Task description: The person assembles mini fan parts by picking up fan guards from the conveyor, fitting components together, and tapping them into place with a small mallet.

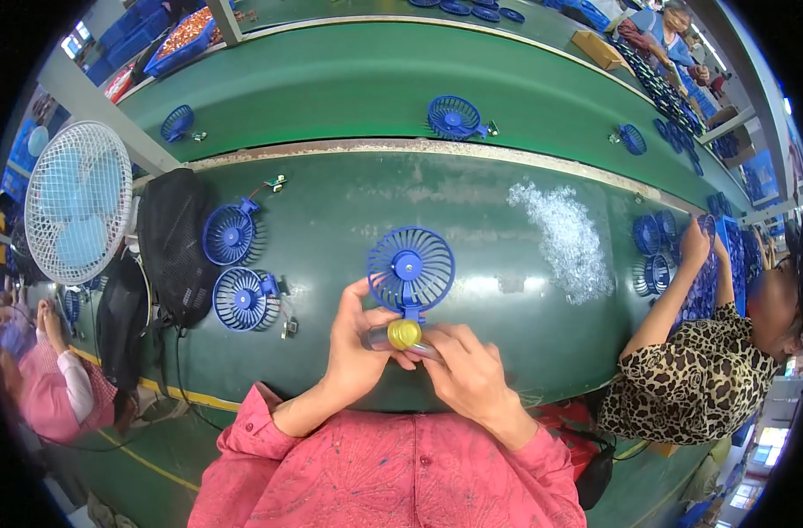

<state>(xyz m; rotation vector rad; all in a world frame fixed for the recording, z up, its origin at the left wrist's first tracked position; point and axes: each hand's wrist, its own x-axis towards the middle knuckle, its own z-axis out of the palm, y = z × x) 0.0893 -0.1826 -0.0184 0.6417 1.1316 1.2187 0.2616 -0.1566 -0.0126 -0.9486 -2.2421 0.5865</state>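
In front of my chest, a small blue fan head (410, 268) with a round slatted cage stands upright, its cage toward me. My left hand (350, 348) is closed around the fan's lower neck. My right hand (465, 365) has its fingers bent at the same spot, gripping a grey tool-like piece with a round yellow end (404, 334). That piece covers the bottom of the neck, so the contact there is hidden; its exact kind I cannot make out. Left of my hands, two more blue fan heads (231, 234) lie on the green table with wires and small circuit boards attached.
A heap of small clear plastic pieces (564, 242) lies right of centre. Beyond the table edge, a green conveyor belt (331, 88) carries several blue fans. A white desk fan (77, 202) and black bag (174, 246) stand left. A co-worker in leopard print (692, 378) handles blue fans at right.
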